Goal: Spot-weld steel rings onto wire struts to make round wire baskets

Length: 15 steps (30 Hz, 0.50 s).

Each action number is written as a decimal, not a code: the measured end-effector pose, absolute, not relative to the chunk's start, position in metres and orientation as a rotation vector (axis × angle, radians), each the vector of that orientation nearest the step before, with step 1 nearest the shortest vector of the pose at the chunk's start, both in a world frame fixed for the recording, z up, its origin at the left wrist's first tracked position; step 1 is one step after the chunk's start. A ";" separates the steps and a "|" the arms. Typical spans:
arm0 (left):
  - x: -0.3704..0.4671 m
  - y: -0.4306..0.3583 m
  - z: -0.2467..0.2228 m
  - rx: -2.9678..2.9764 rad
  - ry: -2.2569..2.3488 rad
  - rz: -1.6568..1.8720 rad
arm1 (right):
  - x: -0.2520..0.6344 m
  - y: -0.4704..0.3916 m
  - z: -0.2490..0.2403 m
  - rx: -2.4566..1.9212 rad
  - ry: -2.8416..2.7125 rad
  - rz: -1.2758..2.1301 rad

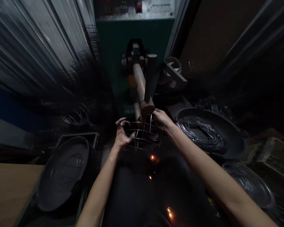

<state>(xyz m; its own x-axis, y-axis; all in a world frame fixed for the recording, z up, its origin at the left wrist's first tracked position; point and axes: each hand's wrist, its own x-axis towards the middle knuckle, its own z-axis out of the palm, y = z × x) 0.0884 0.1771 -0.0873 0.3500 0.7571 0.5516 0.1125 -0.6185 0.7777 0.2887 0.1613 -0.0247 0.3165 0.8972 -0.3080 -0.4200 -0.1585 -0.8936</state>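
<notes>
A round wire frame (142,138) of thin curved rods is at the electrodes of a green welding machine (109,63). My left hand (123,133) is at the frame's left side, fingers curved apart with the thumb near the wires; whether it grips a wire is hard to see. On the right, my right hand (162,119) has its fingers pressed together beside the upper electrode arm (140,83), around a thin upright rod (150,123). The fingertips are partly hidden by the electrode. Orange sparks (152,157) glow below the frame.
At the right, a large dark basin (236,142) holds a coil of wire pieces (201,134), with a smaller bowl (265,192) below. Another basin (61,176) stands at the left beside a wooden board (14,186). Wire rings (78,115) lie farther back.
</notes>
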 end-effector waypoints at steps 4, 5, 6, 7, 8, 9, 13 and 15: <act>0.083 0.175 -0.095 1.871 0.729 1.294 | 0.286 0.161 -0.029 -1.176 -0.682 1.263; 0.083 0.174 -0.097 1.845 0.723 1.297 | 0.284 0.162 -0.030 -1.175 -0.707 1.240; 0.082 0.173 -0.099 1.821 0.718 1.305 | 0.282 0.164 -0.031 -1.191 -0.720 1.208; 0.081 0.172 -0.101 1.799 0.713 1.314 | 0.279 0.166 -0.032 -1.219 -0.724 1.166; 0.080 0.172 -0.102 1.778 0.712 1.321 | 0.277 0.168 -0.032 -1.256 -0.723 1.125; 0.079 0.172 -0.104 1.758 0.712 1.328 | 0.275 0.171 -0.033 -1.294 -0.720 1.084; 0.075 0.175 -0.106 1.727 0.719 1.329 | 0.272 0.181 -0.039 -1.376 -0.710 0.979; 0.073 0.177 -0.106 1.717 0.703 1.344 | 0.273 0.185 -0.043 -1.393 -0.716 0.956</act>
<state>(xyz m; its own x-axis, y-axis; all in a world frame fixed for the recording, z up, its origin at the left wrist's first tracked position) 0.0732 0.1774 -0.1061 0.2724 0.8227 0.4990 -0.0590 -0.5033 0.8621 0.2731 0.1853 -0.0433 0.4654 0.8766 -0.1225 -0.1294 -0.0695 -0.9892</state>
